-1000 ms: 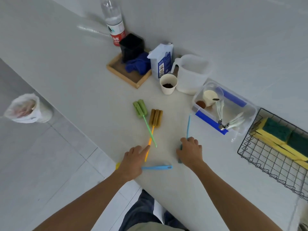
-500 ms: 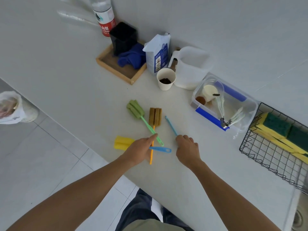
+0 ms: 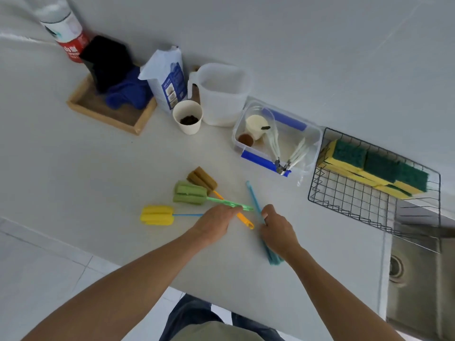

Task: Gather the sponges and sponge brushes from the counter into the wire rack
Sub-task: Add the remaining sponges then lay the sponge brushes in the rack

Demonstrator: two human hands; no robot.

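The wire rack (image 3: 357, 207) sits at the right of the frame, apart from both hands, with the green-and-yellow sponges (image 3: 374, 168) already stacked in its far end; nothing has gone into it in the last second.

What has changed is the bundle at centre frame. A second ago the brushes lay fanned apart. Now the green brush (image 3: 190, 193) and the brown brush (image 3: 202, 179) have their heads touching, and their handles cross at my left hand (image 3: 214, 223). The yellow brush (image 3: 156, 215) lies just left of them, its blue handle running under that hand. My left hand has its fingers curled over the green and orange handles, pinning them.

My right hand (image 3: 278, 232) grips the teal brush (image 3: 254, 203) by its handle, the foam head poking out below my wrist.

I judge I am mid-gather: the four brushes are nearly one bunch, and carrying them to the rack is not yet started.
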